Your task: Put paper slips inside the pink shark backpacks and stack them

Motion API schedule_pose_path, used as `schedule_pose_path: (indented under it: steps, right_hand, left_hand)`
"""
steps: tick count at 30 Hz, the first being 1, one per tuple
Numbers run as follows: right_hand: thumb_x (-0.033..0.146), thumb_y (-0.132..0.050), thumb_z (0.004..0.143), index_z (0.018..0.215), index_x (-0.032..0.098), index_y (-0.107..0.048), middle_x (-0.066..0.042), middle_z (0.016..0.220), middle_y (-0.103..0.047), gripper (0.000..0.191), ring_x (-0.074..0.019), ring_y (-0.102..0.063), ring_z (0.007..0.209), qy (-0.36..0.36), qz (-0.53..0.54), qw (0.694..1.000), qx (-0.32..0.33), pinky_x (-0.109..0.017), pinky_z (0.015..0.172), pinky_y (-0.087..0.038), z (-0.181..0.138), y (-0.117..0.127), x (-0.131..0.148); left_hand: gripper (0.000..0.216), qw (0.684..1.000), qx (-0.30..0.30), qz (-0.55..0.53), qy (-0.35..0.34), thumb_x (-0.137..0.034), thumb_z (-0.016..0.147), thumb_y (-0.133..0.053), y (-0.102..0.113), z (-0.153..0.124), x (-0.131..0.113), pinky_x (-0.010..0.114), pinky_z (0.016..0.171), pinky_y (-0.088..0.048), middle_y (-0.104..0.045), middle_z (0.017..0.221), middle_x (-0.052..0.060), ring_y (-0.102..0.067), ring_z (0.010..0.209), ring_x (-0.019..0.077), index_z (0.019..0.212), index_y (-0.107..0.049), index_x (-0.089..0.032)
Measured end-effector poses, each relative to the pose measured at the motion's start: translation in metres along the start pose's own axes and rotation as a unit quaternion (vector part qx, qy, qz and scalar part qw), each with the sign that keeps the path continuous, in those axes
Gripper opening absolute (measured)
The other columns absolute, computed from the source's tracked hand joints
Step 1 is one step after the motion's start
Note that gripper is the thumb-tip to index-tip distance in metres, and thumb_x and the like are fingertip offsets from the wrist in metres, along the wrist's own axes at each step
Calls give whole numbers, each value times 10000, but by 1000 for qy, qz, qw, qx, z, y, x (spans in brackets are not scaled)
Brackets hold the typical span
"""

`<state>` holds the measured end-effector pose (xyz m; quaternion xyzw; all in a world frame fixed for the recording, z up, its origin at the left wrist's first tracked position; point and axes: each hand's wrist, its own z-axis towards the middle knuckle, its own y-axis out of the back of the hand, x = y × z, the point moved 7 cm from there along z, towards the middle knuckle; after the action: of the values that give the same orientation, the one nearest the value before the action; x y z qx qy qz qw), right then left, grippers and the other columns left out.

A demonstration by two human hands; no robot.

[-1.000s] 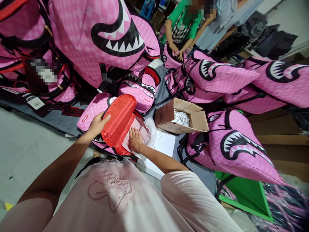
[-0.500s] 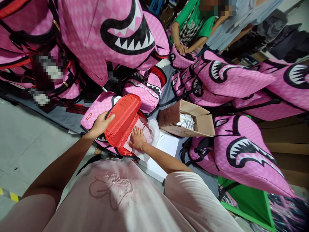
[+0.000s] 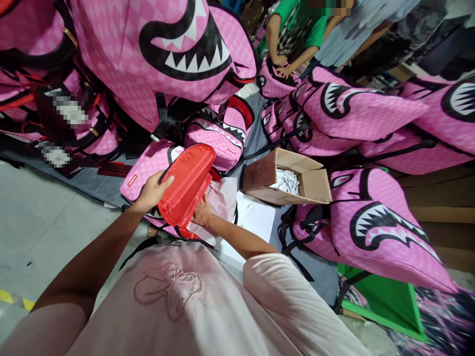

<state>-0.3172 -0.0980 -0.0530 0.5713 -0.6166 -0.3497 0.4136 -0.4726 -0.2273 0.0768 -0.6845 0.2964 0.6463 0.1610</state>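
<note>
My left hand [image 3: 153,192] grips the edge of a backpack's raised front flap [image 3: 187,185], thumb on its red lining. The pink checked backpack [image 3: 163,229] lies unzipped in front of me. My right hand [image 3: 203,211] reaches into the opening and rests on pale, thin packing sheet [image 3: 224,193], fingers stretched out and their tips partly hidden beside the red lining. Behind the flap lies another pink piece [image 3: 143,170] with a small red label. A small pink bag [image 3: 215,141] with a zigzag teeth print sits just beyond.
An open cardboard box [image 3: 260,177] of small white packets stands right of the backpack, near white paper [image 3: 256,215]. Pink shark-mouth backpacks [image 3: 374,222] crowd the right and far side; a large one [image 3: 122,64] looms at left. Across the table, a person in green [image 3: 285,49] handles a bag.
My right hand has slid left and deeper into the backpack, its fingers now partly covered. The pale sheet has shifted and spread upward. My left hand keeps its grip on the flap.
</note>
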Motion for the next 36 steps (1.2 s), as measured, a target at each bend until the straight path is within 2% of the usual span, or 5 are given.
schedule_pose_path:
  steps: [10,16,21,27,36]
  right_hand:
    - [531,-528,916,1576,205,-336,-156,1665,-194,761,-436,-72,1516,-16,3,999,-49,-695,1180,3,5,-2,-1]
    - [604,-552,887,1568,135,-342,-219,1628,-259,853,-448,-145,1502,-43,-7,998,-38,-693,1180,-30,1,-9,-14]
    - [591,-550,895,1537,171,-405,-188,1623,-294,781,-424,-178,1498,-17,-23,998,-56,-666,1189,-44,-4,10,-11]
    - [316,-462,980,1282,54,-622,-236,1365,-566,431,-363,-458,1290,-80,-42,991,-98,-547,1161,-220,-33,42,-30]
    - [307,-551,939,1503,32,-375,-246,1591,-322,651,-351,-420,1366,-159,13,984,-80,-454,1092,-365,-7,42,-85]
  left_hand:
    - [378,988,-55,144,25,-535,815,-549,28,8,2,283,706,-458,-653,800,15,-569,760,189,872,-631,-170]
    - [522,898,-132,418,31,-371,909,-513,42,5,-4,500,935,-457,-660,1241,217,-606,1135,378,1371,-552,-131]
    - [510,812,123,495,-284,-195,935,-429,-29,-19,-27,494,1193,-261,-494,1524,137,-363,1471,289,1431,-546,-218]
    - [497,757,69,649,-40,-239,919,-493,-42,-14,-15,682,1174,-169,-490,1475,286,-355,1443,454,1362,-586,-33]
    - [528,769,75,634,-37,-149,917,-417,-128,-27,1,642,1220,4,-201,1664,141,-44,1550,382,1424,-563,-157]
